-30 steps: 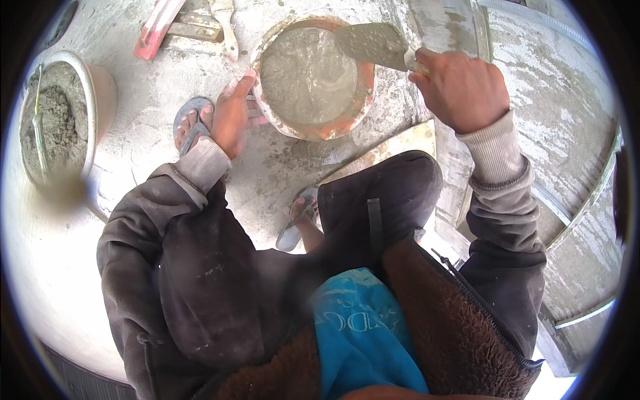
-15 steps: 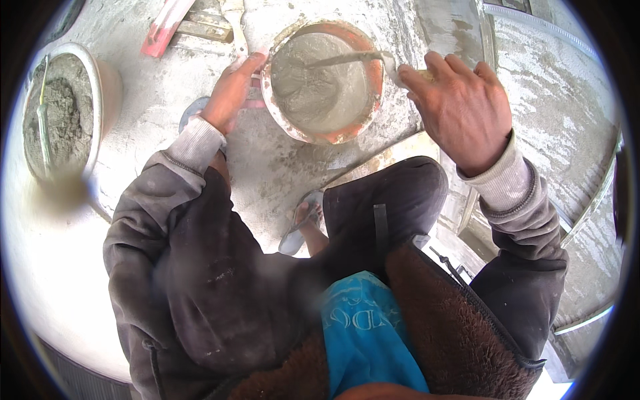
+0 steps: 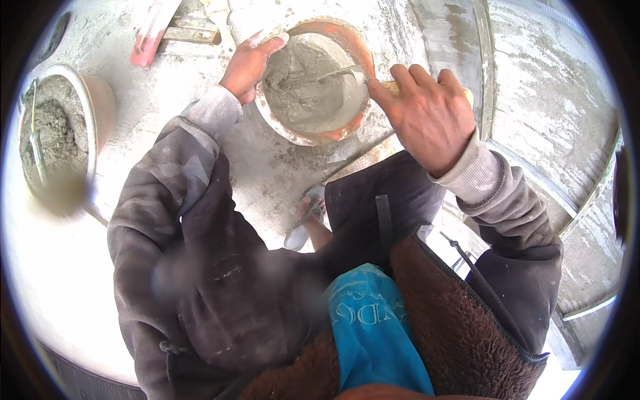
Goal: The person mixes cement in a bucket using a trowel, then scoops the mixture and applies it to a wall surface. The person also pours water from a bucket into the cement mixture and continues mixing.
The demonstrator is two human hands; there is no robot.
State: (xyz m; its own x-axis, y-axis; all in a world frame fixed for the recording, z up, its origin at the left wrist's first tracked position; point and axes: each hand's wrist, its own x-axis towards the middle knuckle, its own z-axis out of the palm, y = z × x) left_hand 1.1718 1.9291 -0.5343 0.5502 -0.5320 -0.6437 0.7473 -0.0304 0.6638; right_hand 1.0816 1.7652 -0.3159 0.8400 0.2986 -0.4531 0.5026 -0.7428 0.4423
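At the far left a round, pale-walled tub [image 3: 101,110] holds coarse, lumpy grey mortar [image 3: 61,123], with a thin, pale-green and yellow tool [image 3: 37,147] lying across it. Right of it, on the far side, a flat red-and-white strip [image 3: 151,33] lies beside weathered wooden pieces [image 3: 190,32] and a pale, flat-handled brush [image 3: 220,20] on the gritty, cement-stained floor [image 3: 250,170]. The left hand [image 3: 250,67] rests at the left rim of a round bucket [image 3: 359,48], thumb extended over the edge; how tightly its fingers close cannot be told. The bucket stands on the floor beyond the person's knees, its orange inner wall smeared around smooth, ridged, wet grey paste [image 3: 297,110]. A trowel [image 3: 392,87] enters from the right, its thin metal blade tilted edge-up in the paste, its wooden handle clasped in the curled fingers of the right hand [image 3: 433,119]. Farther right stretch rough concrete panels [image 3: 547,100], streaked whitish and divided by straight raised strips.
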